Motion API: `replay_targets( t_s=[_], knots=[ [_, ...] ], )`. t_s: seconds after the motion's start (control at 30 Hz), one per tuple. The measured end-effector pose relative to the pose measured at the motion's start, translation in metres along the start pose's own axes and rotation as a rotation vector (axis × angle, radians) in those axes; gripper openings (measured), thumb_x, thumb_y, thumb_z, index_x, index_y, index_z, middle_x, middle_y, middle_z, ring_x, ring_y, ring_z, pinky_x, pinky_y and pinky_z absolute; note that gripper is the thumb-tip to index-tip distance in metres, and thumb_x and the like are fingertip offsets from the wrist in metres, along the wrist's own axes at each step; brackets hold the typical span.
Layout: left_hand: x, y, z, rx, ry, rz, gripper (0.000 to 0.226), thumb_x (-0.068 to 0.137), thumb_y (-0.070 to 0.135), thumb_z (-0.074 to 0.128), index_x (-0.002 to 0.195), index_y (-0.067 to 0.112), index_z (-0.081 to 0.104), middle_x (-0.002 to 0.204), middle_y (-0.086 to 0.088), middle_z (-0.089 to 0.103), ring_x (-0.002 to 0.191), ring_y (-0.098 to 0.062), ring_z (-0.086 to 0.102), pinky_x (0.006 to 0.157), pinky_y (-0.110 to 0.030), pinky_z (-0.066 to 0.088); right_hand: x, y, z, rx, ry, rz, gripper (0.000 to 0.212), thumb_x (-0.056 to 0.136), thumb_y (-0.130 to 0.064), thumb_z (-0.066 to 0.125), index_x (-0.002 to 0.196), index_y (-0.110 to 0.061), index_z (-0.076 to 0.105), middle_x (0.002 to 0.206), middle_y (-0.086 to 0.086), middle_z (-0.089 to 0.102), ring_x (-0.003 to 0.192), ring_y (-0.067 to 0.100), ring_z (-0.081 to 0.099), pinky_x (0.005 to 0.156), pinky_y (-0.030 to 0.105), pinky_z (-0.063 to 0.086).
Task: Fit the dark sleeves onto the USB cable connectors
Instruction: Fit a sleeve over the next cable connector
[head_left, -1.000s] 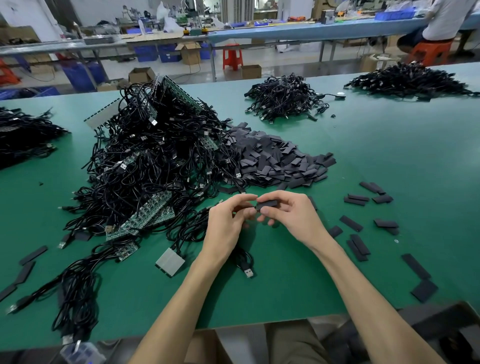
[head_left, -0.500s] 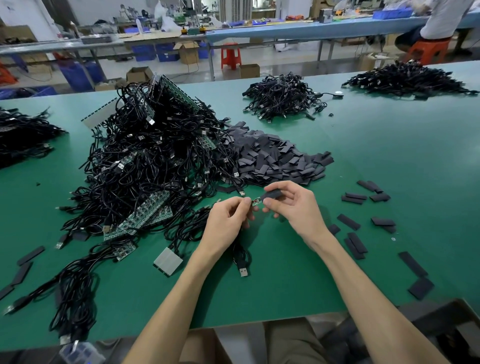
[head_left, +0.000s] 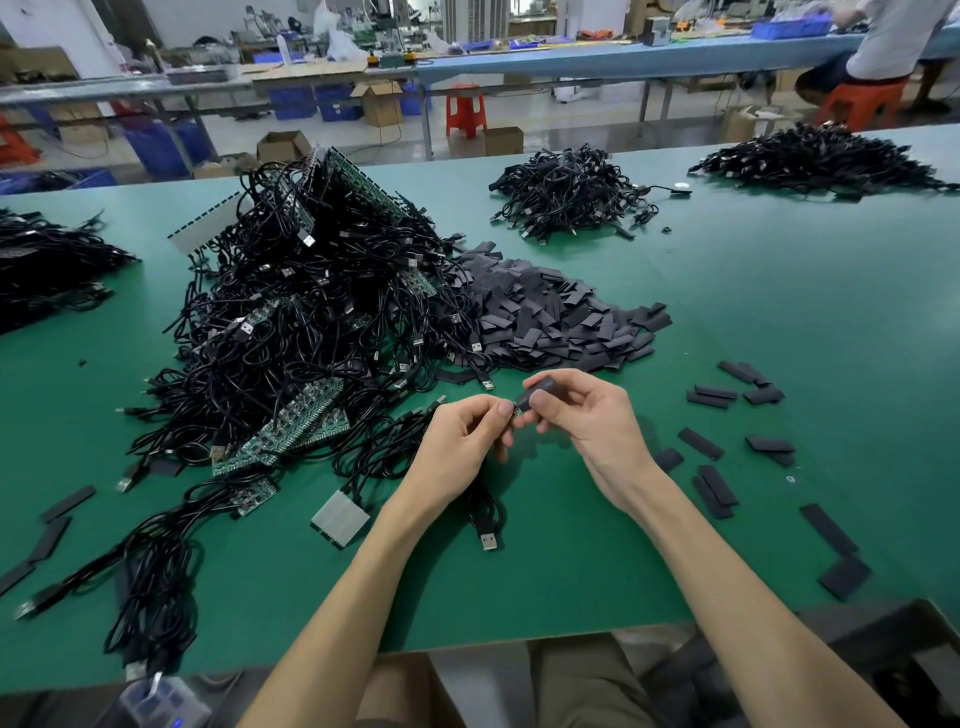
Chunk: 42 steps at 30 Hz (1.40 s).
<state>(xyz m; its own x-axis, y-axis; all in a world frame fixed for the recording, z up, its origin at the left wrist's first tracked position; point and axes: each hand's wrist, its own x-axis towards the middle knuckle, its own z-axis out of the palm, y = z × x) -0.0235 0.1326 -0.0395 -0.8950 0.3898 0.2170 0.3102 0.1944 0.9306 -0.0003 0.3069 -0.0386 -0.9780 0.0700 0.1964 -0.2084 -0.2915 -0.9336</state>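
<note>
Count: four cable heaps on the green table (head_left: 779, 312): big heap (head_left: 311, 322) centre-left, left-edge heap (head_left: 41, 270), two far heaps (head_left: 566, 197). One loose bundle (head_left: 145, 571) near-left. One sleeve pile (head_left: 550, 322) touching the big heap's right side. Loose sleeves: roughly ten on the right (head_left: 717, 483), three on the left (head_left: 49, 538).

Grip: right hand (head_left: 592, 426) pinches one dark sleeve (head_left: 540, 387), thumb and forefinger. Left hand (head_left: 457, 441) pinches the connector (head_left: 518, 410), fingers curled. Sleeve mouth meets connector tip, just in front of the sleeve pile; how far on, can't tell. Cable (head_left: 485, 512) drops under the left hand, USB plug (head_left: 488, 541) on the table.

Containers: cardboard boxes (head_left: 382, 104) and blue bins (head_left: 291, 101) on the floor; contents unreadable.
</note>
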Motion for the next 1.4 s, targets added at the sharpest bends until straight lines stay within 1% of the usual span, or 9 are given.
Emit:
replay_targets(
  t_s=[0.1,0.3,0.53,0.67,0.8,0.87,1.0,1.23,1.4],
  knots=[
    [0.0000,-0.0010,0.0001,-0.014,-0.018,0.016,0.035,0.107,0.022,0.052,0.081,0.004,0.065,0.067,0.004,0.063,0.058,-0.016,0.059,0.064,-0.027,0.046,-0.0003,0.0007,-0.0009,-0.041,-0.008,-0.005,0.022,0.081,-0.011,0.076,0.101,-0.001,0.071,0.080,0.013,0.073,0.073,0.021,0.068,0.063,0.024,0.051],
    [0.0007,-0.0030,0.0002,-0.047,-0.011,0.004,0.032,0.108,0.021,0.052,0.087,0.005,0.070,0.066,0.005,0.063,0.057,-0.015,0.059,0.062,-0.021,0.046,-0.0012,0.0003,-0.0012,-0.083,-0.014,-0.006,0.023,0.079,-0.014,0.078,0.098,-0.004,0.072,0.077,0.008,0.073,0.068,0.016,0.064,0.060,0.023,0.050],
    [0.0013,-0.0039,-0.0010,-0.074,-0.030,-0.022,0.031,0.108,0.020,0.051,0.088,0.004,0.069,0.068,0.006,0.062,0.059,-0.017,0.058,0.064,-0.025,0.048,-0.0012,0.0020,-0.0004,-0.088,-0.005,-0.004,0.020,0.078,-0.014,0.079,0.096,-0.006,0.073,0.076,0.007,0.072,0.067,0.017,0.064,0.060,0.023,0.051],
    [0.0004,-0.0032,-0.0004,-0.069,-0.022,-0.020,0.028,0.107,0.015,0.052,0.086,0.007,0.069,0.068,0.004,0.063,0.059,-0.018,0.058,0.065,-0.027,0.049,-0.0021,0.0025,0.0002,-0.080,-0.021,0.000,0.019,0.079,-0.014,0.080,0.095,-0.007,0.073,0.076,0.007,0.073,0.067,0.015,0.064,0.060,0.022,0.051],
    [0.0006,-0.0023,-0.0008,-0.049,-0.024,-0.015,0.030,0.108,0.015,0.050,0.083,0.012,0.067,0.066,0.005,0.062,0.057,-0.015,0.059,0.065,-0.022,0.048,-0.0031,0.0015,0.0011,-0.135,-0.027,-0.014,0.022,0.079,-0.014,0.081,0.096,-0.006,0.070,0.076,0.009,0.073,0.070,0.020,0.065,0.059,0.027,0.051],
    [0.0006,-0.0026,-0.0009,-0.045,-0.031,-0.026,0.032,0.108,0.015,0.049,0.081,0.015,0.065,0.064,0.007,0.060,0.057,-0.013,0.058,0.064,-0.022,0.047,-0.0037,-0.0008,0.0021,-0.150,-0.027,-0.016,0.023,0.077,-0.013,0.082,0.095,-0.007,0.070,0.077,0.009,0.072,0.070,0.021,0.065,0.058,0.027,0.051],
    [0.0011,-0.0032,0.0001,-0.011,-0.044,-0.022,0.035,0.109,0.019,0.047,0.076,0.018,0.060,0.062,0.007,0.058,0.055,-0.012,0.057,0.063,-0.024,0.045,-0.0057,-0.0046,0.0045,-0.158,-0.059,-0.001,0.025,0.073,-0.014,0.085,0.093,-0.012,0.068,0.075,0.004,0.071,0.057,0.011,0.060,0.050,0.019,0.045],
    [0.0014,-0.0011,0.0005,-0.005,-0.048,-0.013,0.033,0.108,0.017,0.047,0.077,0.016,0.059,0.060,0.009,0.056,0.054,-0.009,0.055,0.061,-0.021,0.044,-0.0058,-0.0021,0.0046,-0.194,-0.040,-0.032,0.024,0.075,-0.020,0.084,0.092,-0.013,0.070,0.073,0.004,0.072,0.056,0.011,0.059,0.050,0.019,0.045],
    [0.0011,0.0006,0.0005,-0.007,-0.054,-0.011,0.032,0.108,0.014,0.048,0.078,0.013,0.058,0.062,0.005,0.055,0.053,-0.013,0.056,0.060,-0.023,0.043,-0.0052,0.0015,0.0058,-0.272,-0.016,-0.048,0.029,0.074,-0.029,0.085,0.090,-0.011,0.068,0.071,0.005,0.071,0.057,0.012,0.059,0.050,0.021,0.045]
  ],
)
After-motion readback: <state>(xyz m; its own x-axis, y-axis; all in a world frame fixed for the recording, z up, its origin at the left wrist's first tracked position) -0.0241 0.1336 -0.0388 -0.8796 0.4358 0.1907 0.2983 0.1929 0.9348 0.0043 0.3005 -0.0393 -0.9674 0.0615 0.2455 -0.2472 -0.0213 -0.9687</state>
